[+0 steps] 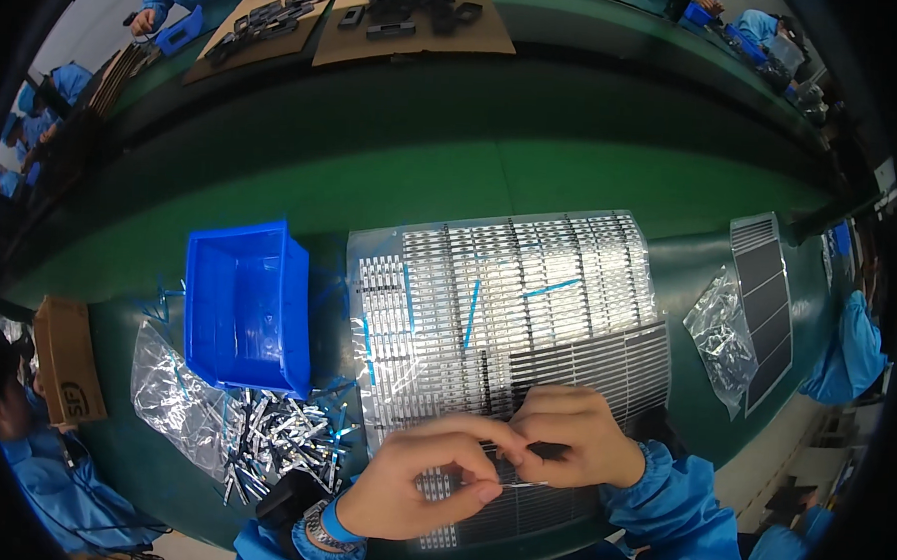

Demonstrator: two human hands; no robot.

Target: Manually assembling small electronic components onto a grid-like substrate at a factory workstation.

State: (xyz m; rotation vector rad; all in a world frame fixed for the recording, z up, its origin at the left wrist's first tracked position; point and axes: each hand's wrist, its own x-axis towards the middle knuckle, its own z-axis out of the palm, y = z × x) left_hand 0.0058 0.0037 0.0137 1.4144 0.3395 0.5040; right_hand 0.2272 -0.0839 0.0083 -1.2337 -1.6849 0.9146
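Note:
My left hand (422,479) and my right hand (574,438) meet over the near part of a large sheet (440,250) covered with rows of small silvery strips. Both are closed in a pinch, fingertips close together. A thin pale strip (522,484) shows between them; its details are too small to make out. Two narrow blue strips (472,313) lie loose on the sheet. On its right side, the sheet has dark rows (600,365) with pale lines. To the left of my left hand lies a pile of small silver and black strips (287,435), mixed with blue bits.
A blue plastic bin (252,306) stands behind the pile, beside a see-through bag (175,393). Right of the sheet are a crumpled bag (723,342) and a dark panelled sheet (768,309). A cardboard box (67,363) is at far left. Co-workers in blue sit around.

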